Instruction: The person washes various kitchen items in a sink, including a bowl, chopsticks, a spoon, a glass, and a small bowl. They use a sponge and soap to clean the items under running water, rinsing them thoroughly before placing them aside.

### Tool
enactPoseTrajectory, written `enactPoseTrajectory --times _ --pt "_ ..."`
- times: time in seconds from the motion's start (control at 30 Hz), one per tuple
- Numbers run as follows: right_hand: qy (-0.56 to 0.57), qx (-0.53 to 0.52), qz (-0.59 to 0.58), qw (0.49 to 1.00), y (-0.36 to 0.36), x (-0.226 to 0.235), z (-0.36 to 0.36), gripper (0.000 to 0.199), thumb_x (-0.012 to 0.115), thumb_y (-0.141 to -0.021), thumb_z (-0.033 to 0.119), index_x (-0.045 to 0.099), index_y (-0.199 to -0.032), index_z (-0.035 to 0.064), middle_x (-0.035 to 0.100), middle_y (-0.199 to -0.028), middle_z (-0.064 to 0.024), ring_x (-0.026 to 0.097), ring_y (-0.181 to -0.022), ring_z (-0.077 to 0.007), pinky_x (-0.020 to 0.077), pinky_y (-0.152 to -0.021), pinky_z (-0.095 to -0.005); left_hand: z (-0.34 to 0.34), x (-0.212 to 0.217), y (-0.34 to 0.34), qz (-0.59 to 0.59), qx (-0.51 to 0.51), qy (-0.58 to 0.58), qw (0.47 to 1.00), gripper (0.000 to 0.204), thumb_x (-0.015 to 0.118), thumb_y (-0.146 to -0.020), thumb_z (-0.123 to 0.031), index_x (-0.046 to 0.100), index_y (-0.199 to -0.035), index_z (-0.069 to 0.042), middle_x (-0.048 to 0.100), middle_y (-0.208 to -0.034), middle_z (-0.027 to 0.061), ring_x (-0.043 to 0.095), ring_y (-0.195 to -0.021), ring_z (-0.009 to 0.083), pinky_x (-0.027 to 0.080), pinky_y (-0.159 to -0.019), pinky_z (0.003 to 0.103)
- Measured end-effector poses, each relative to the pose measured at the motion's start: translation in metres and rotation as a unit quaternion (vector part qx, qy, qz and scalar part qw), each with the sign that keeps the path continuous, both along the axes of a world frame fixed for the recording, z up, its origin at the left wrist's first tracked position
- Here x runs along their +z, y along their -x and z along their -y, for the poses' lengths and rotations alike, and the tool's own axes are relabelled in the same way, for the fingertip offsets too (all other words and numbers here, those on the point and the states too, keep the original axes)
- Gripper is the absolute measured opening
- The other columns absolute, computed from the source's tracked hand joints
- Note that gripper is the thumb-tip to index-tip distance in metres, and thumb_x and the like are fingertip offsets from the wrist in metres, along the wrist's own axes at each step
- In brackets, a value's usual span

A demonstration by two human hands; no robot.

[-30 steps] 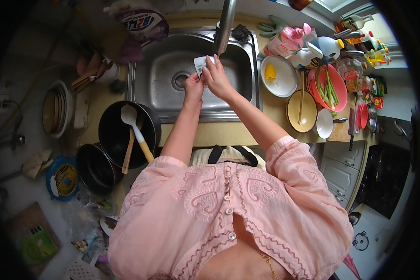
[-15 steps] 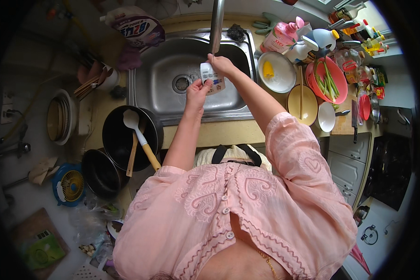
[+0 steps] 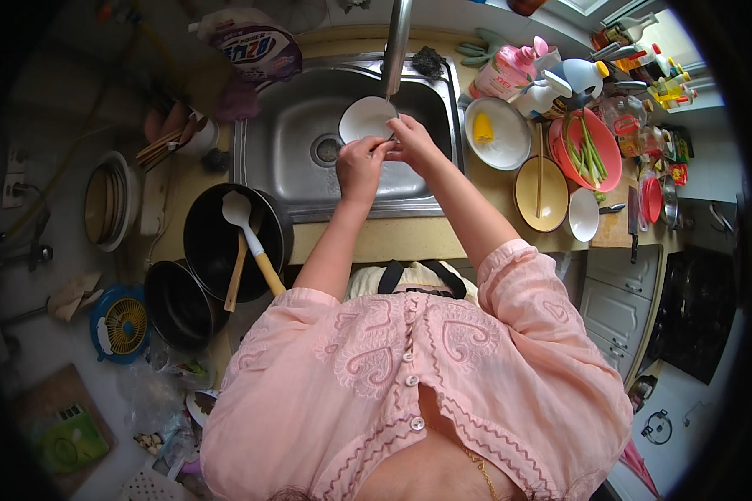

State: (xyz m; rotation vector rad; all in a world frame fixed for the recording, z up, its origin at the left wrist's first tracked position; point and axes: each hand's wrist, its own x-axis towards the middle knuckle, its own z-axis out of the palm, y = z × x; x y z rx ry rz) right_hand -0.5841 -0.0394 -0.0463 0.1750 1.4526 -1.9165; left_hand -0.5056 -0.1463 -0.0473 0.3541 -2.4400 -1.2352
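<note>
A white bowl (image 3: 366,121) is tipped over the steel sink (image 3: 269,167), its pale inside turned up, just beneath the end of the metal faucet (image 3: 397,50). My left hand (image 3: 361,171) grips its near rim, fingers closed. Close beside it, my right hand (image 3: 414,144) is closed on the rim's right side. The fingertips of both hands almost meet, and part of the rim is hidden behind them. Below the bowl's left edge the round drain (image 3: 326,149) shows in the sink floor.
Left of the sink stand black pots (image 3: 259,209) with a white ladle (image 3: 236,209) across one. To the right are a plate (image 3: 510,150) with a yellow piece, a yellow bowl (image 3: 530,196), a pink basin (image 3: 612,159) of green stalks, a small white bowl (image 3: 583,215) and a knife (image 3: 632,219).
The bowl has turned from showing its printed outside to showing its white inside. My left hand has shifted right and my right hand slightly down, bringing them together at the near rim.
</note>
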Motion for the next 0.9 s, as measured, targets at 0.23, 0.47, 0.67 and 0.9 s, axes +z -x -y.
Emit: enactPoseTrajectory --times 0.23,0.47,0.67,0.9 --pt "0.123 -0.002 0.085 0.989 -0.006 0.002 -0.019 0.042 0.040 -0.084 0.022 0.039 -0.117 -0.0054 0.049 -0.109 -0.0226 0.057 -0.090 -0.0361 0.0513 -0.075 -0.0477 0.029 -0.041 0.014 -0.033 -0.003 -0.577 0.816 0.049 0.053 -0.084 -0.037 0.041 -0.123 -0.009 0.049 -0.120 0.0083 0.050 -0.104 0.0219 0.042 -0.083 0.035" --pt "-0.332 0.136 -0.317 0.878 0.003 0.010 -0.010 0.035 0.054 -0.081 0.026 0.055 -0.100 -0.0033 0.058 -0.093 -0.0190 0.060 -0.084 -0.0284 0.0487 -0.073 -0.0333 0.020 -0.002 0.004 0.018 -0.185 -0.854 0.485 0.068 0.033 -0.079 -0.063 0.036 -0.128 -0.017 0.037 -0.131 0.0101 0.034 -0.121 0.0304 0.028 -0.096 0.056" --pt "-0.242 0.240 -0.556 0.758 0.010 0.017 0.013 0.011 0.058 -0.075 0.009 0.057 -0.083 0.0021 0.059 -0.075 -0.0162 0.059 -0.076 -0.0298 0.0469 -0.068 -0.0361 0.021 -0.013 0.010 0.090 -0.114 -0.837 0.527 0.066 0.034 -0.079 -0.060 0.036 -0.128 -0.016 0.037 -0.131 0.0087 0.035 -0.121 0.0287 0.030 -0.097 0.053" --pt "-0.437 0.302 -0.549 0.645 0.020 -0.006 0.029 0.021 0.050 -0.076 0.017 0.061 -0.079 -0.0009 0.062 -0.077 -0.0178 0.061 -0.072 -0.0315 0.0486 -0.069 -0.0388 0.010 -0.017 0.022 0.099 -0.093 -0.833 0.537 0.066 0.038 -0.076 -0.060 0.038 -0.125 -0.016 0.039 -0.128 0.0096 0.037 -0.118 0.0284 0.031 -0.094 0.051"
